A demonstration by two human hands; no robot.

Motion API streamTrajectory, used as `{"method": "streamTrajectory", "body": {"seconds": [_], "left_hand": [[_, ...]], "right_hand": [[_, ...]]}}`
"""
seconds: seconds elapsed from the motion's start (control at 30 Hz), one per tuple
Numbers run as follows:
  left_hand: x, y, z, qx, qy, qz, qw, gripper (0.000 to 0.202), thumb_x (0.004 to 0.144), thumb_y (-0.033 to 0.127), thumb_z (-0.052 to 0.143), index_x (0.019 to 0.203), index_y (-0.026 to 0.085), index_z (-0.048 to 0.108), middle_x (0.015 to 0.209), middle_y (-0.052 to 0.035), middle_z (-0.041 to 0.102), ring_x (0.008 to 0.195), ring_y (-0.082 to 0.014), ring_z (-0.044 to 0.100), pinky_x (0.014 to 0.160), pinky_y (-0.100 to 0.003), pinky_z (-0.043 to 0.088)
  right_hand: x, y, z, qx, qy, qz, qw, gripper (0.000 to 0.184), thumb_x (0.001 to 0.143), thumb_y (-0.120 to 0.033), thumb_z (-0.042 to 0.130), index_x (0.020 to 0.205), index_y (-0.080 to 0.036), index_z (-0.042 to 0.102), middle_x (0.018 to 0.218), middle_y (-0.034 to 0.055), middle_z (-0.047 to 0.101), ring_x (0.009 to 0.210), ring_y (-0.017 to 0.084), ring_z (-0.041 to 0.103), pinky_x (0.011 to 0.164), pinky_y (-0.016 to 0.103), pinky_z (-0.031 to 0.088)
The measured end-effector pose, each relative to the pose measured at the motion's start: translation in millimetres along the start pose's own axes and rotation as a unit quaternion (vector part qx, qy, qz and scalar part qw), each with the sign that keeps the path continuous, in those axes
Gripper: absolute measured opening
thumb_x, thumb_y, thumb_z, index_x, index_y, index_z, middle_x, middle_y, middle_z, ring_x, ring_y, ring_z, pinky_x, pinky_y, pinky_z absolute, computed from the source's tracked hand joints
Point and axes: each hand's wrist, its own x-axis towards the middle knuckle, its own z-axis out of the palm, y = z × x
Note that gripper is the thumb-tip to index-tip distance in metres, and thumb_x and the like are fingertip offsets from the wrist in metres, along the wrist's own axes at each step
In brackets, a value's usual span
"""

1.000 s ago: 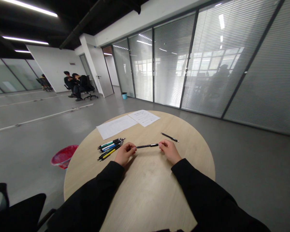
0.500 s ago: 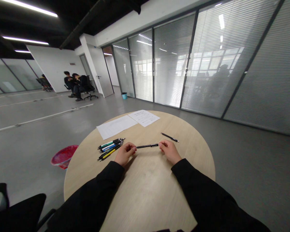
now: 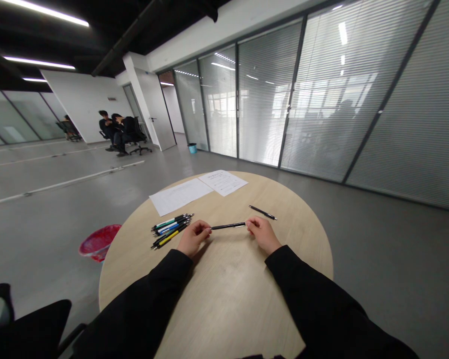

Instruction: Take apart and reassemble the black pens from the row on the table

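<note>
Between my two hands a black pen [image 3: 228, 226] is held nearly level above the round wooden table [image 3: 224, 299]. My left hand [image 3: 193, 238] pinches its left end with thumb and fingers. Its right end is pinched by my right hand [image 3: 262, 233]. Just beyond my right hand, a second black pen [image 3: 262, 212] lies slantwise on the tabletop. A pile of several pens [image 3: 171, 229], with black, green, blue and yellow barrels, rests to the left of my left hand.
Two printed paper sheets [image 3: 181, 195] lie at the table's far side. A red-lined basket [image 3: 99, 242] stands on the floor at left, near a black chair [image 3: 30, 324]. Two seated people [image 3: 117, 130] are farther back, and a blue bin [image 3: 192, 148] is by the glass wall.
The held pen has turned about its long axis: its clip, seen at the near side before, now shows differently. Both hands stay in almost the same place.
</note>
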Motion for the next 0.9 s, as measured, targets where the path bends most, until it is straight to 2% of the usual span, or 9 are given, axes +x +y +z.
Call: {"method": "streamTrajectory", "body": {"seconds": [0.3,0.57,0.9], "left_hand": [[0.3,-1.6,0.0,0.007,-0.001,0.007,1.0,0.028,0.072,0.043,0.07,0.076,0.017,0.061,0.063,0.0009,0.061,0.057,-0.0128,0.054,0.056,-0.025,0.042],[1.1,-4.0,-0.4,-0.001,-0.004,0.0,1.0,0.027,0.072,0.041,0.071,0.077,0.016,0.062,0.063,0.0012,0.061,0.056,-0.0123,0.054,0.056,-0.024,0.041],[1.7,-5.9,-0.1,0.007,-0.002,0.008,1.0,0.025,0.073,0.039,0.071,0.077,0.016,0.062,0.062,0.0015,0.06,0.055,-0.0121,0.054,0.056,-0.024,0.041]], "right_hand": [[0.0,-3.1,-1.0,0.001,-0.002,0.005,1.0,0.026,0.082,-0.041,0.057,0.068,-0.019,0.058,0.061,0.0013,0.059,0.055,0.015,0.051,0.055,0.026,0.041],[2.1,0.7,1.7,0.037,-0.001,-0.001,0.999,0.021,0.079,-0.038,0.06,0.074,-0.018,0.062,0.067,0.0013,0.062,0.059,0.015,0.056,0.059,0.026,0.046],[3.0,3.6,4.1,0.092,0.011,0.023,0.995,0.023,0.075,-0.039,0.065,0.079,-0.017,0.065,0.07,0.003,0.064,0.061,0.015,0.057,0.059,0.027,0.049]]}}
